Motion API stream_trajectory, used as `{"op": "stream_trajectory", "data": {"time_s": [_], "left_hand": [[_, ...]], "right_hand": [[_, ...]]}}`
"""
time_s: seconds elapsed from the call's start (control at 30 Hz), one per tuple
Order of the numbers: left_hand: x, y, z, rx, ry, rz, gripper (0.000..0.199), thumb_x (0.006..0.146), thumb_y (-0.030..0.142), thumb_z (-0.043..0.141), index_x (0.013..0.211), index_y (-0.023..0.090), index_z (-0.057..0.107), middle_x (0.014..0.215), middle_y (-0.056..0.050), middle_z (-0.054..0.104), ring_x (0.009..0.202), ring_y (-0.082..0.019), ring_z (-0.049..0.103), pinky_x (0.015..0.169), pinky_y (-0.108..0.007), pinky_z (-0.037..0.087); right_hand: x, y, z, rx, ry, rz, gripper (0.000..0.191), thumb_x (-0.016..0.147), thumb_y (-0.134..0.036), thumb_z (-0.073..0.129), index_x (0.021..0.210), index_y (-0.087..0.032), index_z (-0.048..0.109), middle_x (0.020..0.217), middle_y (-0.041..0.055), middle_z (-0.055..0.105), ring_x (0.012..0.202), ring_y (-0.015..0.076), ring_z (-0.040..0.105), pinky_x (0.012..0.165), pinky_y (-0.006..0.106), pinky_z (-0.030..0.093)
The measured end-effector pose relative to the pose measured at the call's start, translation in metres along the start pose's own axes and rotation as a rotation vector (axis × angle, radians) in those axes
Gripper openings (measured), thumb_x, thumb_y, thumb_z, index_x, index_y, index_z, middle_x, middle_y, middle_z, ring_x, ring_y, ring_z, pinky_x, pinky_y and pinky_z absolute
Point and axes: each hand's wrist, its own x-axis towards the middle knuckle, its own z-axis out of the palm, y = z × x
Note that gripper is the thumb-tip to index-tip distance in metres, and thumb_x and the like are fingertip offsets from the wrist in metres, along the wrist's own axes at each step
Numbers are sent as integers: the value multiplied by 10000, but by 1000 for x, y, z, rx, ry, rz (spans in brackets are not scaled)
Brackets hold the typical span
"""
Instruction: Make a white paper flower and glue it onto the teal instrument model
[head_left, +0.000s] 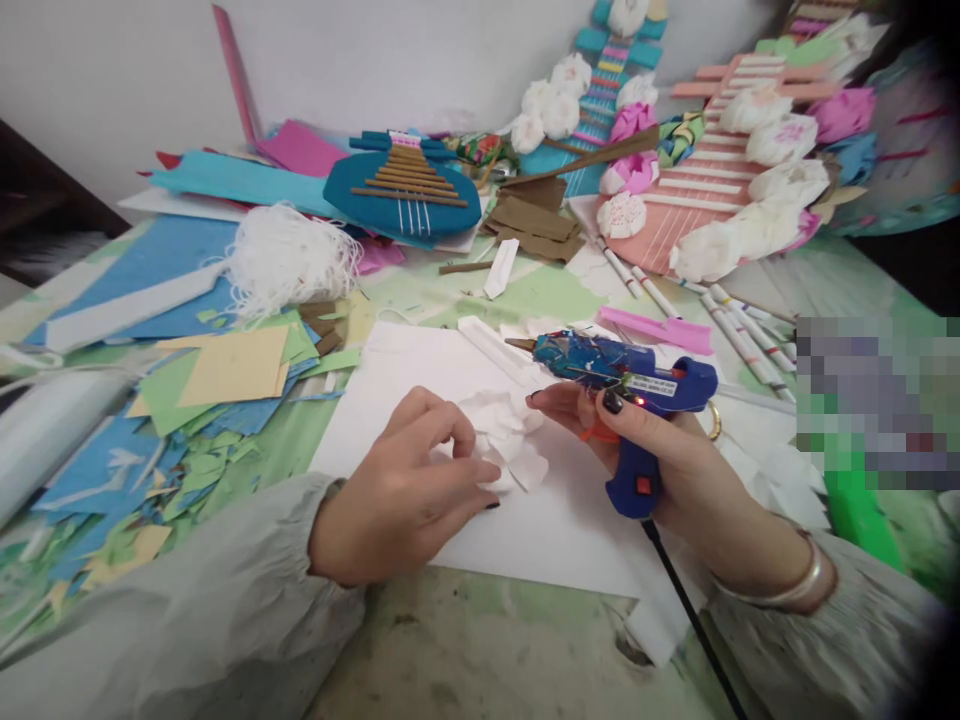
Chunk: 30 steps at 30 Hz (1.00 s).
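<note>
My right hand [675, 460] is wrapped round the handle of a blue glue gun [622, 370], whose nozzle points left above the white paper. A small red light glows on the gun's side, and a black cord runs down from its handle. Beside it, my left hand [420, 480] has its fingers bent together at the left edge of a white paper flower [510, 440]. What those fingers pinch, if anything, is hidden. Under the flower lies a large white sheet [382, 390].
Coloured paper scraps [202, 460] and a tangle of white string [289, 260] lie at the left. Behind are a blue paper instrument [405, 195] and a pink one with paper flowers [697, 200]. Markers [742, 335] lie at the right, near a green object [862, 510].
</note>
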Motion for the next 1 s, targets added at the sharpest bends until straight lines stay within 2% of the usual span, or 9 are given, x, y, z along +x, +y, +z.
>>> {"op": "stream_trajectory", "data": {"time_s": [0.13, 0.2, 0.27, 0.4, 0.57, 0.63, 0.77, 0.93, 1.0], "left_hand": [[1, -2, 3, -95, -45, -41, 111, 782, 111, 630, 844, 185, 685, 765, -50, 556, 792, -165, 444, 683, -293, 410], [1, -4, 1, -181, -73, -84, 128, 794, 111, 616, 865, 187, 691, 781, -55, 581, 819, -165, 463, 699, -284, 423], [0, -7, -2, -249, -100, -132, 156, 806, 106, 598, 891, 194, 695, 789, -52, 604, 833, -162, 482, 718, -279, 433], [-1, -9, -5, -317, -105, -220, 168, 802, 100, 591, 876, 204, 700, 776, -35, 641, 808, -152, 520, 728, -280, 445], [-3, -10, -5, -357, -73, -295, 117, 779, 102, 607, 786, 187, 686, 736, -26, 663, 777, -151, 546, 710, -282, 457], [-3, -11, -5, -359, -64, -319, 106, 769, 97, 614, 774, 180, 679, 735, -30, 664, 776, -153, 549, 693, -278, 462], [-4, -12, -5, -364, -56, -341, 95, 766, 101, 615, 777, 174, 675, 723, -35, 658, 772, -154, 550, 679, -275, 467], [-3, -13, -6, -365, -45, -339, 103, 761, 94, 605, 783, 167, 674, 732, -42, 655, 772, -159, 559, 689, -286, 471], [-3, -13, -6, -366, -42, -340, 102, 761, 95, 604, 783, 165, 674, 736, -47, 655, 772, -162, 562, 689, -290, 471]], "right_hand": [[0, -4, -6, -158, 25, -34, 152, 748, -372, 683, 746, -220, 682, 831, 26, 677, 848, 196, 630, 817, 327, 498], [-2, -9, -8, -272, 44, -8, 171, 709, -386, 715, 705, -220, 675, 736, 15, 653, 752, 174, 618, 745, 290, 504], [-6, -16, -9, -367, 17, 44, 182, 667, -400, 744, 723, -235, 692, 722, 12, 663, 730, 176, 621, 711, 278, 511], [-15, -26, -8, -502, -48, 93, 228, 654, -393, 754, 862, -300, 741, 881, 3, 717, 844, 204, 652, 759, 281, 534], [-18, -24, -10, -664, -199, 183, 377, 712, -446, 691, 1076, -347, 683, 1055, -16, 696, 993, 242, 635, 845, 331, 538], [-17, -23, -10, -724, -206, 179, 387, 734, -451, 670, 1107, -348, 667, 1033, -16, 701, 1018, 249, 626, 872, 347, 530], [-17, -22, -8, -759, -204, 182, 388, 739, -471, 655, 1096, -322, 680, 821, -3, 721, 1026, 265, 618, 893, 373, 521], [-18, -21, -7, -781, -144, 344, 480, 702, -536, 660, 1131, -320, 658, 1032, -8, 697, 1035, 270, 608, 917, 403, 502], [-19, -21, -8, -790, -138, 363, 485, 704, -534, 658, 1146, -334, 645, 1031, -21, 696, 1053, 261, 600, 952, 397, 478]]}}
